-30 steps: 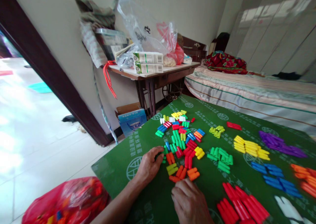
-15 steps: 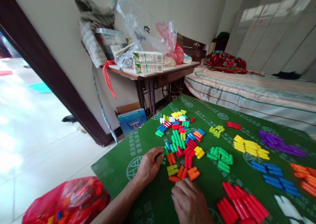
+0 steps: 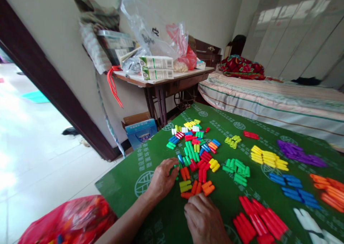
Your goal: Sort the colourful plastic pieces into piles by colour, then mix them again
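Note:
Small coloured plastic tubes lie in short bundles on the green tabletop [image 3: 120, 186]. At the left edge of the mixed cluster is my left hand [image 3: 163, 177], thumb and forefinger curved around green tubes [image 3: 176, 175] that they partly cover. Orange tubes [image 3: 185, 173] and blue ones [image 3: 181, 160] lie just beyond its fingertips. My right hand [image 3: 203, 217] is closed on the near side, its knuckles up and fingertips hidden. Right in front of it are more orange tubes [image 3: 208, 188]; olive-yellow tubes [image 3: 185, 186] sit between the hands.
To the right lie sorted piles: red [image 3: 260, 219], green [image 3: 238, 170], yellow [image 3: 268, 158], purple [image 3: 298, 152], blue [image 3: 295, 190], orange [image 3: 329, 190] and white [image 3: 307, 220]. A red plastic bag [image 3: 72, 219] stands left of the table. Beyond are a sewing-machine table [image 3: 174, 82] and a bed [image 3: 268, 104].
The view has shifted slightly, so the scene sits a little further left. Both hands stay at nearly the same spots by the tubes.

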A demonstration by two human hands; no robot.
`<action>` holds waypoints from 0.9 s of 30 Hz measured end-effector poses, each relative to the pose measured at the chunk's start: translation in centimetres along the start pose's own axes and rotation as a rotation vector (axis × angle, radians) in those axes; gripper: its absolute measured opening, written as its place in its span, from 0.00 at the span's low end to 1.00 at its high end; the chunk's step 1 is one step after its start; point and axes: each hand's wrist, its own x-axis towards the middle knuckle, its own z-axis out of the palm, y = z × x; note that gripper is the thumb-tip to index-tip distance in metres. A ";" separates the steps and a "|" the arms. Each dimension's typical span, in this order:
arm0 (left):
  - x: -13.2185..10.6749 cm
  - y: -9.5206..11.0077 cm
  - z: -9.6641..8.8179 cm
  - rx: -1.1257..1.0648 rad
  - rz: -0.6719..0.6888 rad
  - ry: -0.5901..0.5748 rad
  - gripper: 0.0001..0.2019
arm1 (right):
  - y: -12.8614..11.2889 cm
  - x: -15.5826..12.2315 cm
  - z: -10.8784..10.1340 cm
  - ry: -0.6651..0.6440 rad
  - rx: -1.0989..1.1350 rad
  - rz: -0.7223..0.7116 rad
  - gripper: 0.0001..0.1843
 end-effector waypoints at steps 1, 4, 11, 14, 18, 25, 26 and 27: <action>0.4 0.1 0.1 0.026 0.039 -0.019 0.12 | 0.0 0.0 0.0 -0.001 0.004 -0.001 0.10; 2.1 0.8 0.3 0.123 0.184 -0.127 0.12 | 0.1 0.0 0.0 -0.003 0.016 -0.009 0.10; 6.3 3.8 0.9 0.498 0.333 -0.605 0.11 | 0.2 0.0 0.0 -0.027 0.011 -0.019 0.09; 7.1 4.4 1.1 0.584 0.365 -0.691 0.10 | 0.2 0.1 -0.2 -0.047 0.009 -0.025 0.09; 7.5 4.5 1.0 0.557 0.384 -0.696 0.09 | 0.1 0.2 -0.4 -0.049 -0.006 -0.010 0.09; 7.6 3.2 0.9 0.201 0.298 -0.575 0.07 | -0.1 0.3 -0.6 -0.041 -0.007 -0.017 0.10; 7.6 2.9 1.0 0.164 0.287 -0.554 0.06 | 0.0 0.4 -0.6 -0.040 -0.009 -0.014 0.09; 7.6 2.7 1.1 0.140 0.276 -0.532 0.05 | 0.0 0.3 -0.6 -0.039 -0.012 -0.011 0.09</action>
